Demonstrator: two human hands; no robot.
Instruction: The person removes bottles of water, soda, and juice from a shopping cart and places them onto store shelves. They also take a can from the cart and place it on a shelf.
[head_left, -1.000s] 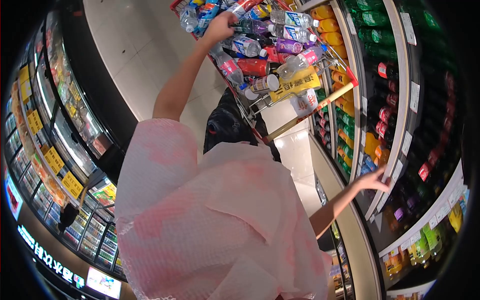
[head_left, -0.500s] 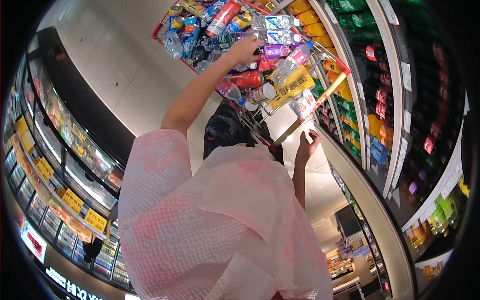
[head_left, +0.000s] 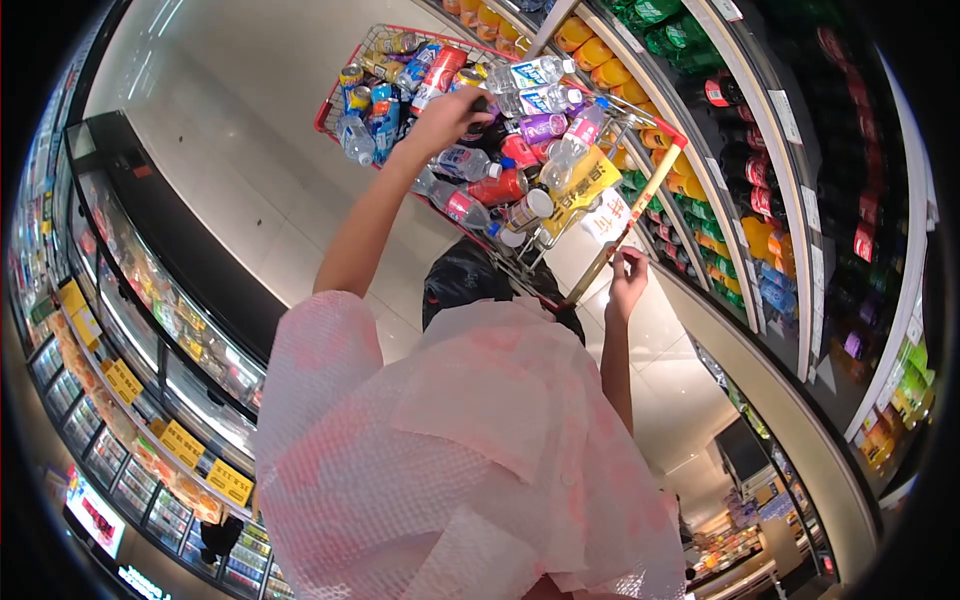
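Standing on glossy floor: cart beside shelves.

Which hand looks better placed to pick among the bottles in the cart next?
Left, I'd judge. The left hand is over the bottles and cans, while the right hand is down by the cart handle, farther from them.

Location: shop, supermarket drinks aisle. Evidence: long pale-edged shelves with white price labels; rows of orange plastic bottles and green plastic bottles; red-rimmed wire shopping cart full of bottles and cans. Opposite side: glass-fronted display case, yellow price signs.
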